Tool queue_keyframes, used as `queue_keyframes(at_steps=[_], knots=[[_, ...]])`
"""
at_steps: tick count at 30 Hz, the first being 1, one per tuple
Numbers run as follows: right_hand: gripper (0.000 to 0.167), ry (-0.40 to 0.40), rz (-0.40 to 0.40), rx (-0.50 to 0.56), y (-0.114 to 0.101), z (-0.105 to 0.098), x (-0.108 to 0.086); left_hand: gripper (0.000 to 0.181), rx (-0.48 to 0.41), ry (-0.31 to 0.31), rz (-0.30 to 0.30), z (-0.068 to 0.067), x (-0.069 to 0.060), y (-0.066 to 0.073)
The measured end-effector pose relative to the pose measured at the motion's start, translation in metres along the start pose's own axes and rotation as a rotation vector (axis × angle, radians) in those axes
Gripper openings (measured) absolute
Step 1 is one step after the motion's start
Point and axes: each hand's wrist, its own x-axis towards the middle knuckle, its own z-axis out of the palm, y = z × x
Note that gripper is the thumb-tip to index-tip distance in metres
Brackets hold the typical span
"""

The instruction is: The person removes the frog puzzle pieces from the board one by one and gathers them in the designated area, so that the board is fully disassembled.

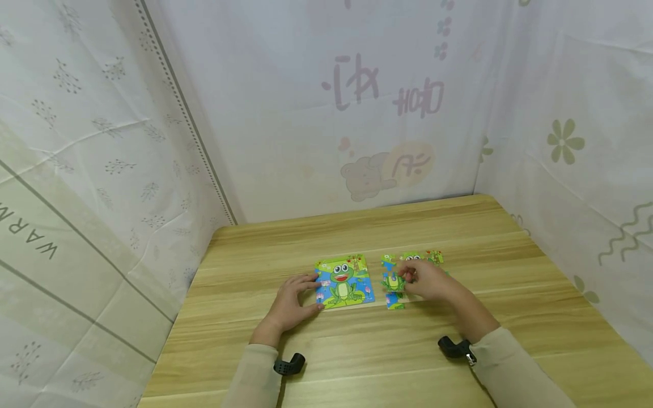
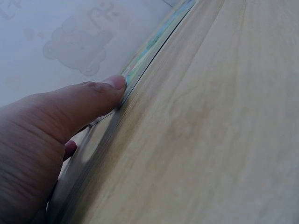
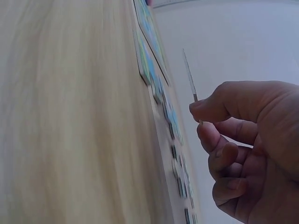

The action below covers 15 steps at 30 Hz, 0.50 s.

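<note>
A square frog picture board (image 1: pixel 347 283) lies flat on the table, showing a whole green frog on blue water. Along its left edge rests my left hand (image 1: pixel 288 303), the thumb near the lower left corner and the fingers loosely spread. In the left wrist view the thumb (image 2: pixel 100 98) touches the board's edge. My right hand (image 1: pixel 431 279) pinches a puzzle piece (image 1: pixel 393 282) with part of the frog's body on it. The right wrist view has that piece (image 3: pixel 189 74) edge-on between thumb and forefinger, raised off the table. Other frog puzzle pieces (image 1: pixel 395 301) lie under and around this hand, which partly hides them.
The wooden table (image 1: pixel 331 351) runs back to patterned curtains (image 1: pixel 285 113) behind and at both sides. A piece with red flowers (image 1: pixel 435 256) lies at the back right of the loose pieces. Each wrist wears a black camera mount (image 1: pixel 291 365).
</note>
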Motion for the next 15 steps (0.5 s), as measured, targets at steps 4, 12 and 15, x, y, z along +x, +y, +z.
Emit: queue_keyframes(at_steps=[4, 12, 15], knots=[[0.027, -0.002, -0.019, 0.005, 0.005, -0.004, -0.005, 0.055, 0.002, -0.003, -0.004, -0.001, 0.000, 0.001], [0.027, -0.010, -0.011, 0.046, 0.017, -0.012, -0.015, 0.055, -0.015, -0.008, -0.005, -0.002, 0.000, 0.003], [0.028, -0.015, -0.021, 0.039, 0.020, -0.016, -0.018, 0.054, -0.012, -0.008, -0.004, -0.002, 0.000, 0.003]])
